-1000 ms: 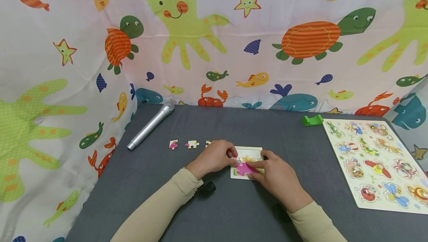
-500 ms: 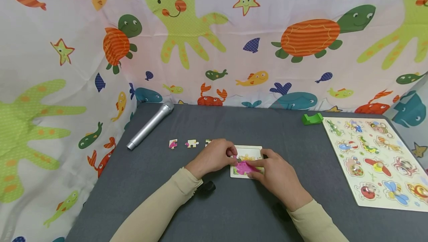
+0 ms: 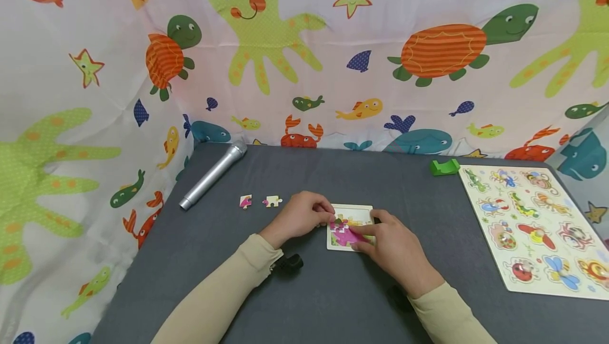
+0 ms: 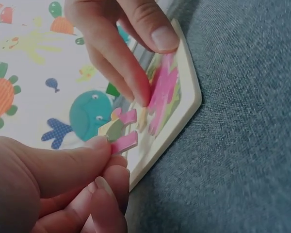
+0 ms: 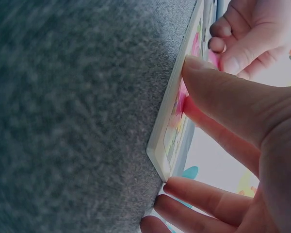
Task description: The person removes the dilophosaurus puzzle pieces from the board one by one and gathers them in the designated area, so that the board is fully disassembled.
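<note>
My left hand (image 3: pixel 304 214) pinches a small jigsaw piece (image 4: pixel 117 130), pink with yellow and green, between thumb and fingers. In the left wrist view that piece is tilted just off the left side of the puzzle tray (image 4: pixel 190 92), a shallow pale frame on the table. Joined pink pieces (image 3: pixel 344 237) lie inside the tray. My right hand (image 3: pixel 399 249) steadies it from the right: the thumb presses at the near rim and the index finger touches the pink pieces. Its other fingers stretch along the tray's far right corner.
Two loose jigsaw pieces, one pink and white (image 3: pixel 245 201) and one mostly white (image 3: pixel 273 201), lie left of the hands. A silver microphone (image 3: pixel 213 176) is behind them. At right are a green block (image 3: pixel 444 167) and a large insect board (image 3: pixel 518 212).
My left hand has drawn slightly up and left, and more of the pink puzzle shows. A third loose piece beside it is now hidden. The right hand stays in place.
</note>
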### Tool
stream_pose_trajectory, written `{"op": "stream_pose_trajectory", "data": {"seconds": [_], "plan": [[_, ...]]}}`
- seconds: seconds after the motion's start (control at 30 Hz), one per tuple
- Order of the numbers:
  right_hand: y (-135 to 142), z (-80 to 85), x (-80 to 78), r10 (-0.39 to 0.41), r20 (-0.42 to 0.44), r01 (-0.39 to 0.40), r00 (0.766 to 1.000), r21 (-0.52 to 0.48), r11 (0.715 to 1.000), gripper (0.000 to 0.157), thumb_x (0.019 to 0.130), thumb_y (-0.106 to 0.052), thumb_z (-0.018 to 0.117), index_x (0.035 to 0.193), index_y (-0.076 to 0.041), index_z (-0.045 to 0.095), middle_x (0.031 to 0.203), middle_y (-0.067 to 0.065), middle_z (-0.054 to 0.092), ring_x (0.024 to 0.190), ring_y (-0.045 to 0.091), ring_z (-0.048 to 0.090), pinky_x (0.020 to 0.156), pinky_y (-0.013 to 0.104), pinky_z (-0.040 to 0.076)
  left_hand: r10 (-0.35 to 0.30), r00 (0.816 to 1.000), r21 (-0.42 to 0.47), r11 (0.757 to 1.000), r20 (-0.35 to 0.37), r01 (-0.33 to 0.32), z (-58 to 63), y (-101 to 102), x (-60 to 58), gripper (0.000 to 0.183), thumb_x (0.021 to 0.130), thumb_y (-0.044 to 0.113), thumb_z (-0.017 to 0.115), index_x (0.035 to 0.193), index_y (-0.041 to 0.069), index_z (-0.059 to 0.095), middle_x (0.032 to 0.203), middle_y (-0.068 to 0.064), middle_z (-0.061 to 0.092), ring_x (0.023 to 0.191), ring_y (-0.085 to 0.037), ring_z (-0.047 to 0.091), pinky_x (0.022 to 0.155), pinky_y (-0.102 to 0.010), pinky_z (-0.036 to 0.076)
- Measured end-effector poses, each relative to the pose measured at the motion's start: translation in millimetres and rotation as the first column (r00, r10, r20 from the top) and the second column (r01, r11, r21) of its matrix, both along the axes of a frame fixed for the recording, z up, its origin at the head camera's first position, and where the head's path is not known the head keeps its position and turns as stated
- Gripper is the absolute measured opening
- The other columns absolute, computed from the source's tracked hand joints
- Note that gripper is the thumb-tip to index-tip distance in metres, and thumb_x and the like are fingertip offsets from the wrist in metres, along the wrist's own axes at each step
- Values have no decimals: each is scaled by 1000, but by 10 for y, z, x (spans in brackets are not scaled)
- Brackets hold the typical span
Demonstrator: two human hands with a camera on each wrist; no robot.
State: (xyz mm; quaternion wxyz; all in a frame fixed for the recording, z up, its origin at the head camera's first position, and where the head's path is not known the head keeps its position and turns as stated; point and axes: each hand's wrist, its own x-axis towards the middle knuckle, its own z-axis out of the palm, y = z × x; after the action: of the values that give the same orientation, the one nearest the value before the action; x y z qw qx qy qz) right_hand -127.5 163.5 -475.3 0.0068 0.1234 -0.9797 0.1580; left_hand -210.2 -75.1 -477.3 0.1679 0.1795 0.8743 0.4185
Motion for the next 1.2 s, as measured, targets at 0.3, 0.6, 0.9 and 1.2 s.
{"op": "stream_pose_trajectory", "data": {"seconds": [0.3, 0.6, 0.9, 1.2], "plan": [[-46, 26, -3, -17, 51, 15, 999, 34, 999, 40, 89, -41, 89, 126, -29, 82, 145, 23, 65, 133, 44, 63, 103, 62, 57, 83, 994, 46, 995, 75, -87, -3, -665, 89, 5, 96, 24, 84, 98, 20, 83, 84, 0, 78, 77, -18, 72, 72, -33, 57], [-34, 17, 20, -3, 29, 4, 1000, -12, 1000, 41, 87, -39, 91, 126, -29, 83, 146, 24, 65, 133, 45, 63, 101, 61, 58, 233, 967, -51, 972, 100, -229, -51, -1665, 229, 9, 97, 24, 82, 101, 16, 83, 86, 0, 78, 78, -18, 70, 74, -34, 57], [-40, -15, 14, 1, 12, -1, 1000, -10, 1000, 42, 86, -38, 91, 126, -28, 83, 145, 25, 64, 131, 46, 64, 101, 63, 58, 271, 960, -80, 961, 64, -266, -32, -1914, 234, 12, 99, 25, 80, 104, 14, 82, 89, -3, 78, 80, -19, 67, 75, -34, 55], [-39, 12, 17, 6, 18, -6, 1000, 4, 1000, 41, 88, -38, 90, 126, -27, 82, 148, 26, 64, 135, 47, 62, 103, 64, 57, 304, 953, -140, 944, 24, -297, 9, -1870, 261, 14, 99, 31, 81, 104, 18, 81, 90, -2, 77, 80, -18, 66, 74, -34, 52]]}}
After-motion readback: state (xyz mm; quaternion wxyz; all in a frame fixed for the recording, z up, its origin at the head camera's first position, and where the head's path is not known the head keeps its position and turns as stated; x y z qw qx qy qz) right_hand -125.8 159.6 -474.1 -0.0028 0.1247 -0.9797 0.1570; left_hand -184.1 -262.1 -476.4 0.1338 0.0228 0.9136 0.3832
